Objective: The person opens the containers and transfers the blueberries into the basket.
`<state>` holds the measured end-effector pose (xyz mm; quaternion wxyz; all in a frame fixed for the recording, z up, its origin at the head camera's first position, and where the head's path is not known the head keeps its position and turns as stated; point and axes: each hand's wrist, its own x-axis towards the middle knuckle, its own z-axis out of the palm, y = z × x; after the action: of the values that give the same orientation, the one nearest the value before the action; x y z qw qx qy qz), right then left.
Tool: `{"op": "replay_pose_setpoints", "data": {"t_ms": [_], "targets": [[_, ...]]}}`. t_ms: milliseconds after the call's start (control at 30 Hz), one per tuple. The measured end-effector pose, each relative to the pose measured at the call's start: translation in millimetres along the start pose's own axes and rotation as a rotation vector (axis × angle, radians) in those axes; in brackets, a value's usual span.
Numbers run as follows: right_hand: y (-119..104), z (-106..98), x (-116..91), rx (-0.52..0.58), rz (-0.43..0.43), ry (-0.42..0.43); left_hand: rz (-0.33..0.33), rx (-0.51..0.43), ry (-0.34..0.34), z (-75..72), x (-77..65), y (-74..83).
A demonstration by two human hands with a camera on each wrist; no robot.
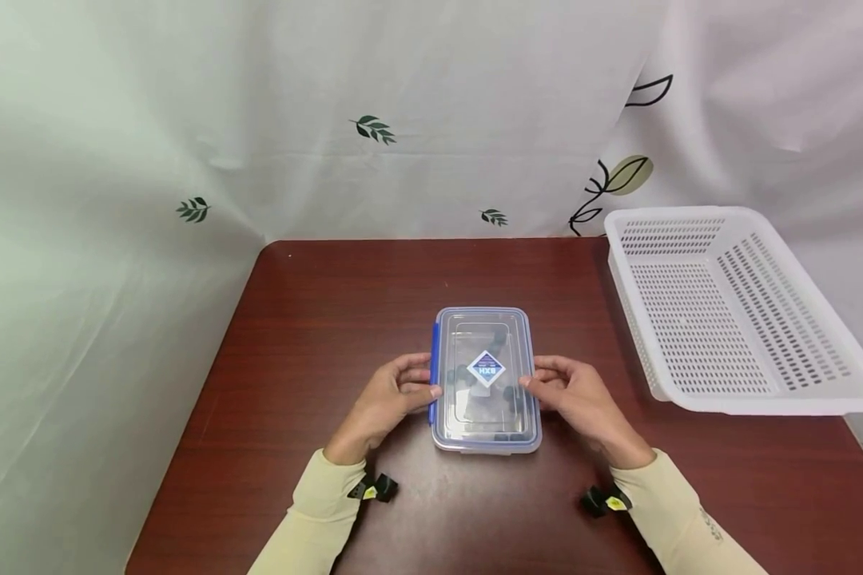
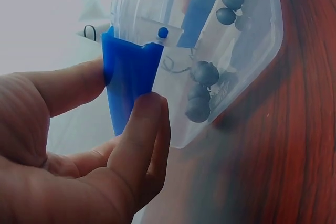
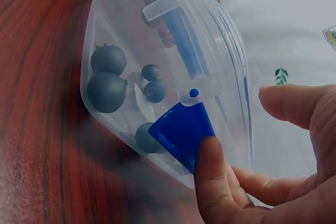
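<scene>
A clear plastic food container (image 1: pixel 475 327) with a blue-edged lid lies on the dark red-brown table, a diamond-shaped sticker on its lid. Through its walls show several dark round berry-like balls (image 2: pixel 205 72). My left hand (image 1: pixel 391 395) pinches the blue side clip (image 2: pixel 131 77), thumb at its upper edge and fingertips against its face. On the opposite side, my right hand (image 1: pixel 578 399) holds the container's edge, its fingers at the other blue clip (image 3: pixel 181 129), which slants away from the wall. The right thumb (image 3: pixel 289 103) lies close by the lid's rim.
To the right, a white slotted plastic basket (image 1: pixel 650 343) stands on the table (image 1: pixel 316 319). A white curtain with leaf prints (image 1: pixel 431 80) hangs behind the table and along the left. Each wrist wears a small black camera.
</scene>
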<state>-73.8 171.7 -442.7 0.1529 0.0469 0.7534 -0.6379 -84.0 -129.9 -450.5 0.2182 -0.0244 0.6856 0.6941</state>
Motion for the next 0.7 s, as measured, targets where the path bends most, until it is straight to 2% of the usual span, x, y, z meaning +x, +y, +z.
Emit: {"op": "replay_pose_setpoints", "data": {"t_ms": [300,700], "targets": [[6.9,0.1,5.1,0.038,0.021,-0.036,-0.060,-0.082,-0.006,2.0,-0.9,-0.1],[5.3,-1.1,5.3,0.012,0.036,0.000,-0.051,-0.089,0.007,3.1,0.1,-0.8]]}}
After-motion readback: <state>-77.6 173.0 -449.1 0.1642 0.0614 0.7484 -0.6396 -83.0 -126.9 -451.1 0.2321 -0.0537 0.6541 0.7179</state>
